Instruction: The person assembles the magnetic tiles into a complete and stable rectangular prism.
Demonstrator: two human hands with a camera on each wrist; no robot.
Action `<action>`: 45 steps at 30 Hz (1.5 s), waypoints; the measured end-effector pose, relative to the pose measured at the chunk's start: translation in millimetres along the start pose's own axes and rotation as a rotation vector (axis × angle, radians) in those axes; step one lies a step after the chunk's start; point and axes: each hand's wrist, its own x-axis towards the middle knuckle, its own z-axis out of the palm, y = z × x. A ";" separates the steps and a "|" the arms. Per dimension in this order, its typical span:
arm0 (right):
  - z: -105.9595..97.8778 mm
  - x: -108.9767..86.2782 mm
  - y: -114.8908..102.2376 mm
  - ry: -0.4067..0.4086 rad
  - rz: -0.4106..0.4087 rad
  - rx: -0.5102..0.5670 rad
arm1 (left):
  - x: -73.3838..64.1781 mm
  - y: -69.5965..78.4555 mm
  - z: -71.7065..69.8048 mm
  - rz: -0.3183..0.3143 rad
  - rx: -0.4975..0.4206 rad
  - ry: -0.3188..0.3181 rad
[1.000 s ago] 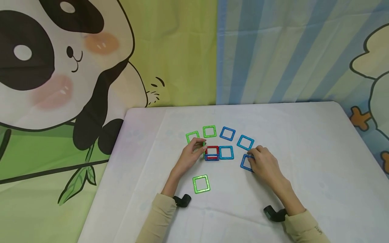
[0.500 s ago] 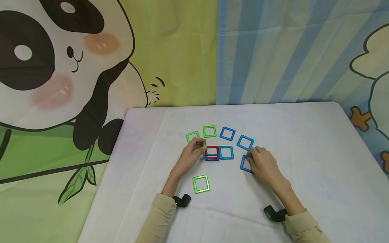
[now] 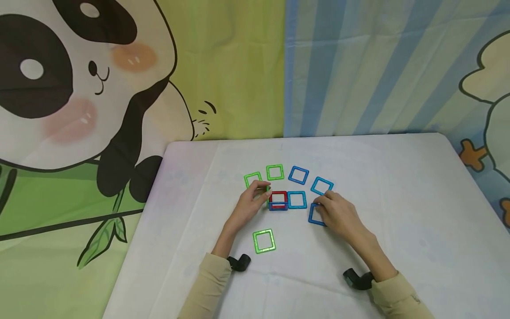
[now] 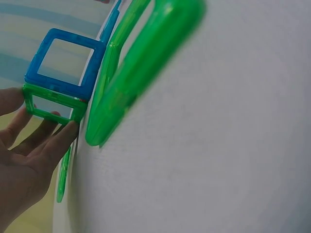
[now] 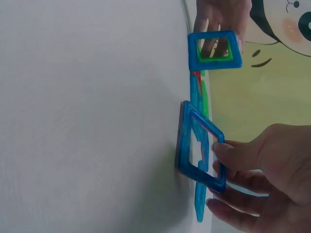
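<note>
Steadying the standing green frame (image 4: 69, 99) takes my left hand (image 3: 250, 202): its thumb and fingers are clamped on the rim, probably so the piece does not tip while I work on the other side. That frame rises along the left edge of the red frame (image 3: 278, 192), which lies flat, and it meets the standing blue frame (image 4: 41, 56) at a corner, so each likely props the other. A flat light-blue frame (image 3: 296, 207) sits against the red one's right edge. Near it, above the tabletop (image 3: 398, 199), my right hand (image 3: 343, 215) pinches the tilted blue frame (image 5: 185, 141) by one side, thumb on one face and fingers behind; I suppose that grip leaves the opposite edge free. Whether its lower edge touches the cloth I cannot tell. Beyond these, two green frames (image 3: 275, 178), a dark-blue frame (image 3: 296, 181) and another light-blue frame (image 3: 325, 180) lie spread in an arc, perhaps to be within easy reach, with a lone green frame (image 3: 264, 250) on my side. No true container shows; the nearest is the corner of upright walls, and the red base is visible through the blue one.
</note>
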 end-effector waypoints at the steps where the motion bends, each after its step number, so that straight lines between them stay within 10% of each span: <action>1: -0.2 1.1 -2.2 0.001 -0.008 -0.001 | -0.1 0.4 -0.2 0.001 -0.001 0.000; 45: 7.7 25.7 -42.3 0.082 -0.131 0.034 | -0.7 -1.6 0.4 -0.011 -0.017 0.004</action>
